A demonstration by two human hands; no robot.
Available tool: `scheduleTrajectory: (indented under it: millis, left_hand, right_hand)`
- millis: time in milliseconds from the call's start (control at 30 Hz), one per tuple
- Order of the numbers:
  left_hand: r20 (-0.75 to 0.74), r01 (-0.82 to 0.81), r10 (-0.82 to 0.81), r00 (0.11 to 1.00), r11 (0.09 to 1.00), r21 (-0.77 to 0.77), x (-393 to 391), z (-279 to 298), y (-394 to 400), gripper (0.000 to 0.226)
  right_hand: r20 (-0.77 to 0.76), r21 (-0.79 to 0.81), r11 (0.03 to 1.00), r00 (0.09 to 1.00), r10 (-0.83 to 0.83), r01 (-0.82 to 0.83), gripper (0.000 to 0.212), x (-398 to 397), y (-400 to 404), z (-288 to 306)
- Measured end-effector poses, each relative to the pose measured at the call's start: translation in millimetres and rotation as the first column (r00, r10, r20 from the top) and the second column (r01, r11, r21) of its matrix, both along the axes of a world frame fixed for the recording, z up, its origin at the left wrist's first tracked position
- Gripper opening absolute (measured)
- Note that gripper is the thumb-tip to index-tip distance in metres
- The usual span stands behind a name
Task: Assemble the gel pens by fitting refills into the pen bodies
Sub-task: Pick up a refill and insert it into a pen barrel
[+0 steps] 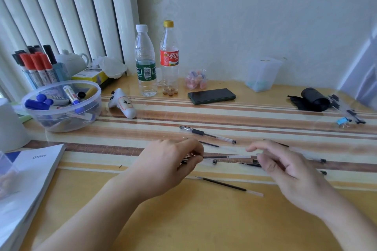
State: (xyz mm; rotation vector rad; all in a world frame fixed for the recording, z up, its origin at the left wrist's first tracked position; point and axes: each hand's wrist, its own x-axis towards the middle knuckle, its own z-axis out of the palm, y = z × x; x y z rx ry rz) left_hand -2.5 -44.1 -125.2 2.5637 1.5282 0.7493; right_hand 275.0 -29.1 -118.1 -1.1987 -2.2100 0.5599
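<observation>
My left hand (173,161) pinches one end of a thin black refill (226,156) that points right, just above the table. My right hand (285,166) is at the refill's clear far end with thumb and fingers curled; whether they touch it I cannot tell. An assembled clear gel pen (207,134) lies behind the hands. Another refill (228,186) lies in front of them, a third (208,144) just behind my left hand. Clear pen bodies with black end caps (323,160) lie partly hidden under my right hand.
A plastic bowl of markers (61,106) and a stack of booklets (26,179) are at the left. Two bottles (145,61), a white controller (122,103), a phone (211,96) and a candy jar stand behind. A black pouch (312,100) and more pens (346,112) lie far right.
</observation>
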Motion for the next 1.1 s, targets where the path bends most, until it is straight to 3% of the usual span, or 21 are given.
scheduleTrajectory:
  millis: [267,400,533,700,800,900,967,1033,1100]
  left_hand:
    - [0.010,0.013,-0.013,1.000,1.000,0.010,1,0,-1,0.011]
    - [-0.067,0.023,-0.018,0.998,0.997,0.076,2,2,-2,0.013]
    - [-0.177,0.057,-0.031,0.984,0.989,0.140,0,2,-1,0.016]
    - [-0.208,0.078,-0.033,0.978,0.974,0.213,4,0,-2,0.019]
    - [-0.200,0.088,-0.039,0.979,0.967,0.241,9,2,-5,0.018]
    - [-0.187,0.106,-0.057,0.981,0.959,0.262,16,3,-10,0.019]
    - [-0.108,0.089,-0.057,0.992,0.945,0.315,19,7,-12,0.015]
    - [0.109,-0.007,-0.040,0.993,0.916,0.402,17,16,-13,0.010]
    - [0.305,-0.114,-0.039,0.952,0.877,0.466,12,21,-11,0.009]
  right_hand:
    - [-0.017,0.043,0.999,0.999,0.032,-0.032,0.032,-5,-1,-1]
    - [0.000,0.061,0.998,1.000,0.024,-0.024,0.035,-6,-2,-1]
    - [0.108,0.117,0.993,0.994,0.004,-0.016,0.034,-8,-5,1]
    - [0.252,0.263,0.965,0.965,-0.076,0.007,0.022,-10,-9,4]
    - [0.394,0.258,0.966,0.916,-0.073,-0.034,0.017,-12,-11,5]
    - [0.419,0.222,0.974,0.906,-0.056,-0.042,0.021,-17,-13,1]
    - [0.380,0.231,0.973,0.920,-0.095,0.005,0.023,-18,-13,-1]
    - [0.296,0.220,0.972,0.943,-0.151,0.087,0.024,-15,-10,-2]
    - [0.051,0.146,0.973,0.981,-0.188,0.179,0.030,-11,-5,-1]
